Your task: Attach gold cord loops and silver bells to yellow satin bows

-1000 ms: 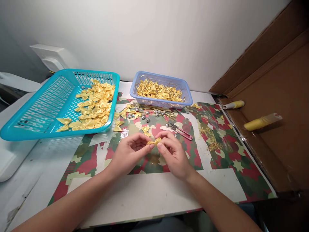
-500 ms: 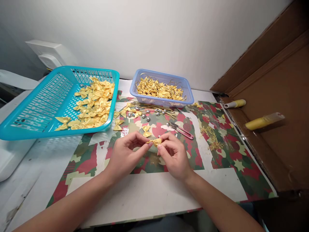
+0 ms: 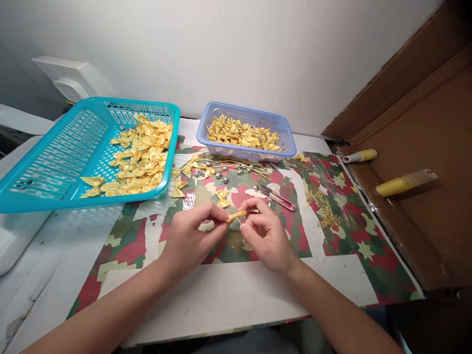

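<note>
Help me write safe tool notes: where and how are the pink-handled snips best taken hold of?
Probably by the pink handle, from above on its near-right side. The snips lie flat on the patterned surface, handle end toward the near right, while the narrow blades point far left, near a silver bell.

- Frame centre: your bow (image 3: 237,215) is yellow.
- Left: your turquoise basket (image 3: 73,205).
- Upper middle: your periwinkle-blue basket (image 3: 247,149).
- Middle to right: your sheet (image 3: 357,236) has red, green and cream camouflage patches and stars.
- Right of centre: your snips (image 3: 283,201) are pink-handled.
</note>
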The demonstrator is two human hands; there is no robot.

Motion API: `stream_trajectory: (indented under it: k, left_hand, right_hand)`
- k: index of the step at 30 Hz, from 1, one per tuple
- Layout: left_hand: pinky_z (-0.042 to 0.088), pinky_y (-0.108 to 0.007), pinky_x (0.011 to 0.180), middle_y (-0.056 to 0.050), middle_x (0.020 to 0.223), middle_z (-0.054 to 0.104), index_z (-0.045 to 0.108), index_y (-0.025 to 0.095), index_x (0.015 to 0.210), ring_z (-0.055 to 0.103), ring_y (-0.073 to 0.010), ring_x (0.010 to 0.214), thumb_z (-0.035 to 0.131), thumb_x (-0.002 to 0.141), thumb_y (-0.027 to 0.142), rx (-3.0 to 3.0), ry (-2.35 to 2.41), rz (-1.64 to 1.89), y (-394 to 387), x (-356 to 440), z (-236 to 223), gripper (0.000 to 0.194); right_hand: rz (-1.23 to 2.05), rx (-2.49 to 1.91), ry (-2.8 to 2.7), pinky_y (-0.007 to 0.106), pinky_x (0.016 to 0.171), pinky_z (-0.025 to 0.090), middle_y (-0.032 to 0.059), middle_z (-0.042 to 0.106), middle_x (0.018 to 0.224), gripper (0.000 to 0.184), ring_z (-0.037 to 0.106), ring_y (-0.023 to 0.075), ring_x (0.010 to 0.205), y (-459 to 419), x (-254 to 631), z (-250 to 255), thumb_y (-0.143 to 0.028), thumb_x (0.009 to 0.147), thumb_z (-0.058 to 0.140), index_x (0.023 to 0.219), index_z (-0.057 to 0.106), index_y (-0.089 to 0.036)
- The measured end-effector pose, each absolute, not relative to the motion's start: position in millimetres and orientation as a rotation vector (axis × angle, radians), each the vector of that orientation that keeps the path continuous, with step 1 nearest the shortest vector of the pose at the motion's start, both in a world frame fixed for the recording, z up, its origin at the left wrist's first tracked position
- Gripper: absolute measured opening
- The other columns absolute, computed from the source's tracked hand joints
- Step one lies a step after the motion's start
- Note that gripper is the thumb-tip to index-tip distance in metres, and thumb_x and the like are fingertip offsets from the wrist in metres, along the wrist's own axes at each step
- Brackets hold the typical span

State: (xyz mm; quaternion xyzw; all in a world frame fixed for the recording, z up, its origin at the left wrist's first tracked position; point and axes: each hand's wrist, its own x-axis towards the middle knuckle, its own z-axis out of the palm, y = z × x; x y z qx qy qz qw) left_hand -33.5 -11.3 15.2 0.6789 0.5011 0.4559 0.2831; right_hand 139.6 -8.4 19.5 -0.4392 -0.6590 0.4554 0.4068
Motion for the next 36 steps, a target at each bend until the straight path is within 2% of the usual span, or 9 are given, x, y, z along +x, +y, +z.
stream_trajectory:
  k: [7, 22, 26, 29, 32, 36]
  left_hand:
    - [0.054, -0.024, 0.058, -0.001, 0.07, 0.073, 0.06, 0.019, 0.068, 0.069, -0.0154, 0.062, 0.063, 0.074, 0.016, 1.901, 1.325, 1.267, -10.6, -33.0, 15.7, 0.007]
    - [0.053, -0.022, 0.06, 0.0, 0.071, 0.071, 0.056, 0.02, 0.07, 0.068, -0.0131, 0.065, 0.061, 0.081, 0.009, 2.23, 1.232, 1.354, -13.5, -34.5, 12.0, 0.016]
    - [0.053, -0.021, 0.059, 0.0, 0.072, 0.071, 0.056, 0.02, 0.071, 0.068, -0.0122, 0.065, 0.061, 0.082, 0.009, 2.298, 1.222, 1.357, -11.6, -34.8, 13.2, 0.016]
    - [0.053, -0.02, 0.062, 0.0, 0.073, 0.071, 0.057, 0.02, 0.073, 0.068, -0.0121, 0.068, 0.059, 0.083, 0.009, 2.347, 1.239, 1.366, -10.1, -34.9, 14.6, 0.015]
    - [0.053, -0.02, 0.063, 0.002, 0.072, 0.071, 0.058, 0.02, 0.076, 0.068, -0.0115, 0.067, 0.059, 0.082, 0.009, 2.349, 1.273, 1.372, -10.0, -34.4, 15.6, 0.013]
    - [0.053, -0.02, 0.065, 0.001, 0.073, 0.07, 0.061, 0.019, 0.075, 0.068, -0.0117, 0.07, 0.061, 0.08, 0.007, 2.259, 1.293, 1.389, -10.6, -34.1, 15.6, 0.012]
  right_hand:
    - [1.157, -1.121, -1.661, 0.028, 0.07, 0.048, 0.005, 0.052, 0.093, 0.027, 0.055, 0.0167, 0.087, -8.0, 138.7, 19.2, -0.016, 0.078, 0.053, 0.052, 0.048, -0.018]
    - [1.249, -1.117, -1.622, 0.025, 0.053, 0.036, 0.0023, 0.043, 0.084, 0.029, 0.044, 0.0117, 0.069, -11.5, 132.7, 14.7, -0.023, 0.086, 0.048, 0.058, 0.039, -0.019]
    - [1.208, -1.177, -1.681, 0.024, 0.054, 0.035, 0.0019, 0.045, 0.084, 0.03, 0.045, 0.0112, 0.068, -9.1, 135.9, 16.2, -0.024, 0.088, 0.047, 0.059, 0.04, -0.019]
    - [1.127, -1.241, -1.802, 0.025, 0.054, 0.032, -0.0008, 0.045, 0.07, 0.03, 0.042, 0.0108, 0.061, -8.0, 138.4, 16.6, -0.024, 0.091, 0.045, 0.062, 0.04, -0.02]
    - [1.144, -1.282, -1.871, 0.025, 0.05, 0.025, -0.0054, 0.035, 0.056, 0.029, 0.031, 0.0101, 0.052, -8.5, 138.6, 15.0, -0.025, 0.094, 0.041, 0.065, 0.037, -0.021]
    - [1.107, -1.273, -1.874, 0.024, 0.049, 0.023, -0.0059, 0.031, 0.056, 0.03, 0.028, 0.0096, 0.052, -9.4, 136.6, 12.1, -0.024, 0.094, 0.041, 0.066, 0.032, -0.021]
